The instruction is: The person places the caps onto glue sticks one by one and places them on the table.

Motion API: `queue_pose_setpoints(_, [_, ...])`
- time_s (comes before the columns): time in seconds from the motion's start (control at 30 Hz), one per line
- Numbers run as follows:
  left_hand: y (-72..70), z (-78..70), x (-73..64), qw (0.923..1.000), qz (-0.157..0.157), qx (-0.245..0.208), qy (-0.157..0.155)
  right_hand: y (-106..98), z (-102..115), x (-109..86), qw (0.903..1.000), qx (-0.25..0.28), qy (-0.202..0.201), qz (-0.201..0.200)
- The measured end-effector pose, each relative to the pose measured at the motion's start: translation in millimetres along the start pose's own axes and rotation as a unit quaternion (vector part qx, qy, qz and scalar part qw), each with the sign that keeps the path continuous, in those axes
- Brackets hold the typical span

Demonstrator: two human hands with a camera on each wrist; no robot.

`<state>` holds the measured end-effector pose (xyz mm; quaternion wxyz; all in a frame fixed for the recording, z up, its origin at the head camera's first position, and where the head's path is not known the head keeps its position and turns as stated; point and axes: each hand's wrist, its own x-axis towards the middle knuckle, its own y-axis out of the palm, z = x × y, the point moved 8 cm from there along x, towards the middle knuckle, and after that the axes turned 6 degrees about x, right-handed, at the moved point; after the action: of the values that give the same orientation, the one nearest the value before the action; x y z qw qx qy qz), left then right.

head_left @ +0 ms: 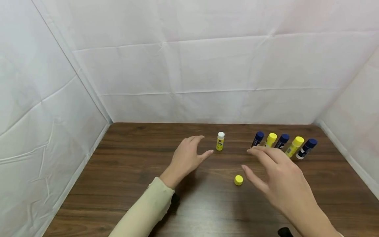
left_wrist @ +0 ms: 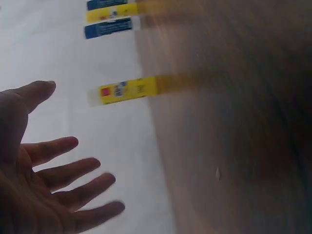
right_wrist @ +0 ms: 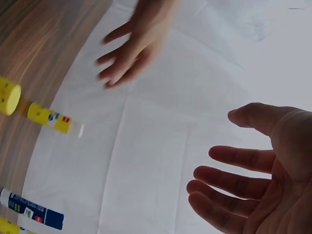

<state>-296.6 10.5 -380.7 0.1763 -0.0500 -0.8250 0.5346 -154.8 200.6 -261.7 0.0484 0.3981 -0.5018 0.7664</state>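
A yellow glue stick [head_left: 219, 144] with a white top stands upright near the middle of the table, its yellow cap [head_left: 238, 180] lying apart in front of it. Just left of the glue stick, my left hand [head_left: 185, 156] hovers with thumb and fingers spread, holding nothing. To the right of the cap is my right hand [head_left: 281, 177], its fingers relaxed and parted from the thumb, nothing in its grasp. The left wrist view shows the uncapped glue stick [left_wrist: 129, 91] beyond the fingertips. In the right wrist view, the cap [right_wrist: 9, 96] appears at the left edge.
Several capped glue sticks stand in a row at the back right, alternating blue [head_left: 306, 148] and yellow [head_left: 294, 146]; my right hand partly covers some. White cloth [head_left: 207, 65] walls the brown wooden table [head_left: 127, 177] at the back and both sides.
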Motion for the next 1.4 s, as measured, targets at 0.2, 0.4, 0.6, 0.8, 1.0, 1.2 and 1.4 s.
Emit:
queue_pose_setpoints(0.2, [43.4,-1.6,37.4,0.9809,0.097,-0.148,-0.081,-6.9,7.9,-5.3,1.0000,0.001,0.004,-0.005])
queue_pose_setpoints(0.4, [63.8,-2.3,58.0,0.9611,0.080,-0.238,-0.116,-7.1,14.9,-6.7,1.0000,0.003,-0.006,-0.003])
queue_pose_setpoints(0.6, [70.7,0.5,65.9,0.9533,0.025,-0.277,-0.117,-4.5,19.3,-5.8,0.9999,0.009,-0.008,-0.002])
queue_pose_setpoints(0.8, [78.4,0.3,71.7,0.9480,0.002,-0.293,-0.126,-7.4,18.5,-5.9,1.0000,0.005,-0.005,-0.005])
queue_pose_setpoints(1.0, [78.7,2.0,73.0,0.9469,0.002,-0.294,-0.129,-6.9,17.4,-6.2,1.0000,0.003,-0.002,-0.003])
queue_pose_setpoints(1.2, [71.3,1.5,68.7,0.9448,-0.008,-0.305,-0.119,-4.7,14.9,-7.6,1.0000,0.004,0.000,0.003])
queue_pose_setpoints(1.4, [37.3,1.0,44.3,0.9452,-0.044,-0.316,-0.069,0.5,12.9,-9.5,0.9998,0.005,0.007,0.016])
